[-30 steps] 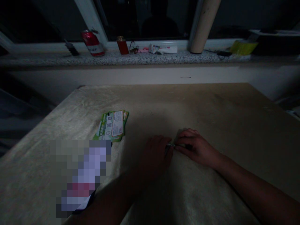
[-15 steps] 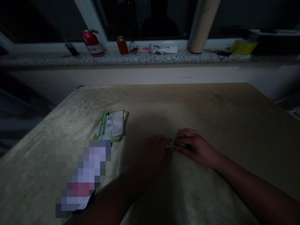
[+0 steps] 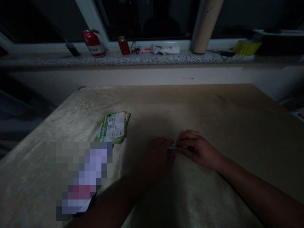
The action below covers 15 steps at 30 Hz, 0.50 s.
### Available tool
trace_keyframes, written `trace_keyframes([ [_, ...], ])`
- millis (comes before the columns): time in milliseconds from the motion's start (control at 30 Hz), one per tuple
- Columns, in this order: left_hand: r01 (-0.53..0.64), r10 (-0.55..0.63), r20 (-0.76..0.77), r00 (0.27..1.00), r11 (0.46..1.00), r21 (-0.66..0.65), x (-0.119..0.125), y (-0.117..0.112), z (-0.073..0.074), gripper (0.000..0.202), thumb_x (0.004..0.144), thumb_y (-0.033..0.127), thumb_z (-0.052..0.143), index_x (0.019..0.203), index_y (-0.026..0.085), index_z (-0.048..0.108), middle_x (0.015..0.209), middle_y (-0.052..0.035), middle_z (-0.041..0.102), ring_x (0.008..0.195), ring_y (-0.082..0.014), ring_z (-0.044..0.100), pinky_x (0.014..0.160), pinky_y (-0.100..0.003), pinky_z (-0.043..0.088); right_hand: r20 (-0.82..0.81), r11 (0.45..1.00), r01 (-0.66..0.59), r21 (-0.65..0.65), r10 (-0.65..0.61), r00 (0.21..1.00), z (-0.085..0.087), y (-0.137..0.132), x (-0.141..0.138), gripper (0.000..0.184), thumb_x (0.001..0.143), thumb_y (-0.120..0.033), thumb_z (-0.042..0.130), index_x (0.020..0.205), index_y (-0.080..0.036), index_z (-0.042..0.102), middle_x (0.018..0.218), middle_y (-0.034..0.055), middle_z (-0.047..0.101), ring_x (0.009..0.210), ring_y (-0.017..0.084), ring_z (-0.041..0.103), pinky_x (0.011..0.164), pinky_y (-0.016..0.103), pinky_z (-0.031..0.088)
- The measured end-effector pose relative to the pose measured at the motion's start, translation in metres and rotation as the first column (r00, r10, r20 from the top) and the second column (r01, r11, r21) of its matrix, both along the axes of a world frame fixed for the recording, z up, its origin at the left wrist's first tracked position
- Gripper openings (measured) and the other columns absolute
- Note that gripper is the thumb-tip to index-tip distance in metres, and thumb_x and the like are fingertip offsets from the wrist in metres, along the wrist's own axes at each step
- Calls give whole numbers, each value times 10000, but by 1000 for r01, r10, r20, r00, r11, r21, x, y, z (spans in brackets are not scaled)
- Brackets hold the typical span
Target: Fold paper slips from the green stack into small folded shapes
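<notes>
Close together low over the table [image 3: 209, 114], both my hands pinch a small folded piece of green-and-white printed paper [image 3: 173, 146]. My left hand [image 3: 158, 153] is closed on its left end and lies in deep shadow. From the right, my right hand [image 3: 196, 145] grips the other end between thumb and fingers. Most of the paper is hidden by the fingers. To the left lies a small stack of green printed leaflets [image 3: 114, 126] with white text panels, slightly fanned.
A pixelated, phone-like flat object [image 3: 91, 174] lies beside my left forearm. On the granite sill [image 3: 147, 59] behind stand a red can [image 3: 93, 43], a red lighter-like object [image 3: 123, 46], crumpled paper [image 3: 166, 49], a cardboard tube [image 3: 206, 28] and a yellow item [image 3: 247, 47].
Hardly anything differs. A little more of the green-and-white paper shows between my hands, which stay in the same place.
</notes>
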<state>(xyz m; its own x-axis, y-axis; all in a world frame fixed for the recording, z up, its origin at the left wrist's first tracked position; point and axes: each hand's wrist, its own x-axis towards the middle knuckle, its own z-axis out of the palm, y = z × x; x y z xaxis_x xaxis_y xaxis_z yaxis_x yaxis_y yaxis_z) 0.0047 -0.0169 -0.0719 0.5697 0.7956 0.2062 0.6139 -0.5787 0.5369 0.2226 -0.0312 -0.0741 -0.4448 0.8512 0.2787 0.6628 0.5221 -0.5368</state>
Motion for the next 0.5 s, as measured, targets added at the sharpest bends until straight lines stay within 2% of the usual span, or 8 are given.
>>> trace_keyframes([
  [200, 27, -27, 0, 1000, 1000, -15, -1, 1, 2, 267, 943, 222, 535, 1159, 130, 661, 1065, -116, 673, 1006, -275, 599, 958, -461, 475, -11, 1000, -6, -4, 6, 1000, 0, 1, 0, 145, 985, -280, 624, 998, -228, 758, 945, 63, 716, 922, 217, 639, 857, 401, 450],
  [500, 8, -9, -2, 1000, 999, -38, 1, 1, 1, 270, 923, 221, 551, 1141, 143, 688, 1053, -113, 683, 1003, -280, 604, 962, -463, 470, -10, 1000, 14, -3, -14, 1000, 2, 1, -2, 129, 986, -251, 609, 995, -216, 733, 932, 55, 698, 922, 213, 619, 859, 389, 438],
])
